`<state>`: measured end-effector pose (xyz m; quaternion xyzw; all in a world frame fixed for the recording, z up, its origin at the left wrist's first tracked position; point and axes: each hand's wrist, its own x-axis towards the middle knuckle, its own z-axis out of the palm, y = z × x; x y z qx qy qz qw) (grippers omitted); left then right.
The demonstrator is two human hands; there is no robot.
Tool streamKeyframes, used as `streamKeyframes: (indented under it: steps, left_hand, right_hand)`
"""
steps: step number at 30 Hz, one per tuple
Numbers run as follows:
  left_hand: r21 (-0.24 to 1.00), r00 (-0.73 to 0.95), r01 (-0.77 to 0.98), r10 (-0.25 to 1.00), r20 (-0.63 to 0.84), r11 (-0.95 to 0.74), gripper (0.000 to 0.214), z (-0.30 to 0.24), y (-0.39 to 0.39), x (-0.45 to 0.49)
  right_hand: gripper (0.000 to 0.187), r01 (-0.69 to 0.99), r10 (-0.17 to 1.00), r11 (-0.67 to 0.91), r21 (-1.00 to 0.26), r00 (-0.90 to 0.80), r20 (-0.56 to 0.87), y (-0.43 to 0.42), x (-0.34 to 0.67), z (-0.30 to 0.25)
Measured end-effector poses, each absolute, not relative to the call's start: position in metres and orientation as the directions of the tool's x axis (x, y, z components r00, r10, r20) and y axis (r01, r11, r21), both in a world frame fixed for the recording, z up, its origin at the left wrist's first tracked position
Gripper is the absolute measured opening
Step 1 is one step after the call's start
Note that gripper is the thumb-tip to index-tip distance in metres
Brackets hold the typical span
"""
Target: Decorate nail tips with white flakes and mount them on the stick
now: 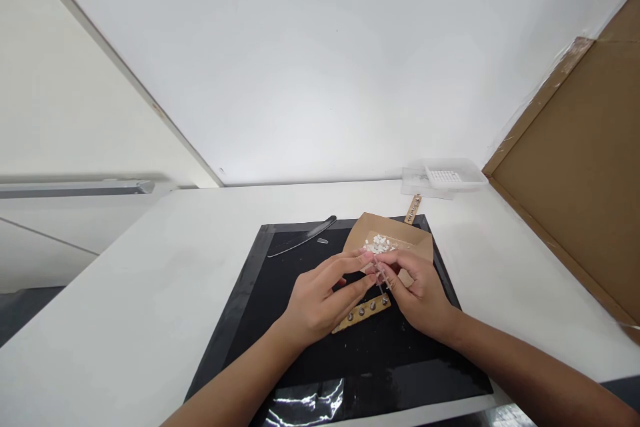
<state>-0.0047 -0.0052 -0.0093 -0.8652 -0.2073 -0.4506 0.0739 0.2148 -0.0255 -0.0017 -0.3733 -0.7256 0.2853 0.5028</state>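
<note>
Clear little piece: up at the fingertips, this thin see-through thing, just above the near studded strip. Too small and blurry to tell its exact shape, or whether it touches a stud.
Right hand: thumb and finger of the right hand are pinched on the piece, from what I can see.
Left hand: fingertips of the left hand crowd right up to it, but they overlap too much, so I can't tell if they're gripping or just steadying.
Step in hand: looks like fiddly two-handed fingertip work on that piece, imo.
Next move calls for: light, even pressure and a steady right pinch, I'd say, with the left fingers kept off the studs.
Near studded strip: wooden strip lying slantwise under the hands, round metal studs along it.
Cardboard tray: the tray sits just beyond the fingers, with a heap of white bits in it.
Black mat: the mat is under all that, plus a curved file and a small chip beside it.
Back of the table: second studded strip at the mat's far edge, clear plastic box behind.
</note>
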Motion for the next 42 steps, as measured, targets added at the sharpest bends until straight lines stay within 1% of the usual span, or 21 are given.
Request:
streamKeyframes:
  steps: [6,10,15,17,20,23,26,32,36,40,42]
  left_hand:
    - [0.019,0.548,0.394,0.252,0.798,-0.919,0.033,-0.003,-0.005,-0.008]
    - [0.007,0.569,0.422,0.271,0.776,-0.907,0.033,-0.004,-0.006,-0.011]
    - [0.125,0.534,0.451,0.379,0.755,-0.884,0.034,-0.006,-0.007,-0.013]
    - [0.135,0.539,0.441,0.383,0.750,-0.887,0.036,-0.004,-0.007,-0.013]
    - [0.101,0.566,0.414,0.343,0.750,-0.905,0.038,-0.001,-0.007,-0.012]
    - [0.103,0.577,0.395,0.334,0.745,-0.913,0.038,0.001,-0.007,-0.012]
    - [0.083,0.585,0.381,0.309,0.750,-0.921,0.039,0.001,-0.007,-0.012]
    - [0.027,0.582,0.364,0.250,0.774,-0.931,0.035,0.006,-0.004,-0.011]
    - [0.021,0.571,0.361,0.239,0.785,-0.932,0.033,0.007,-0.005,-0.008]
    - [0.067,0.510,0.367,0.261,0.820,-0.928,0.037,0.000,-0.005,-0.005]
    - [0.130,0.445,0.387,0.309,0.841,-0.913,0.037,-0.003,-0.005,-0.004]
  right_hand:
    - [0.020,0.207,0.853,0.511,-0.834,-0.243,0.462,-0.026,0.215,0.001]
    - [0.022,0.173,0.876,0.461,-0.870,-0.247,0.415,-0.026,0.216,0.002]
    - [0.033,0.001,0.905,0.325,-0.946,-0.292,0.311,-0.026,0.221,0.003]
    - [0.032,-0.037,0.898,0.307,-0.951,-0.319,0.302,-0.025,0.223,0.004]
    - [0.026,0.004,0.898,0.305,-0.952,-0.335,0.286,-0.023,0.223,0.004]
    - [0.023,0.071,0.911,0.282,-0.957,-0.334,0.243,-0.021,0.223,0.003]
    - [0.023,0.070,0.914,0.262,-0.963,-0.339,0.224,-0.019,0.223,0.003]
    - [0.022,0.023,0.916,0.269,-0.963,-0.316,0.248,-0.018,0.223,0.001]
    - [0.021,0.026,0.917,0.281,-0.959,-0.304,0.260,-0.017,0.223,0.000]
    - [0.018,0.070,0.912,0.350,-0.934,-0.256,0.322,-0.017,0.224,0.001]
    - [0.014,0.118,0.899,0.405,-0.907,-0.233,0.371,-0.017,0.224,0.002]
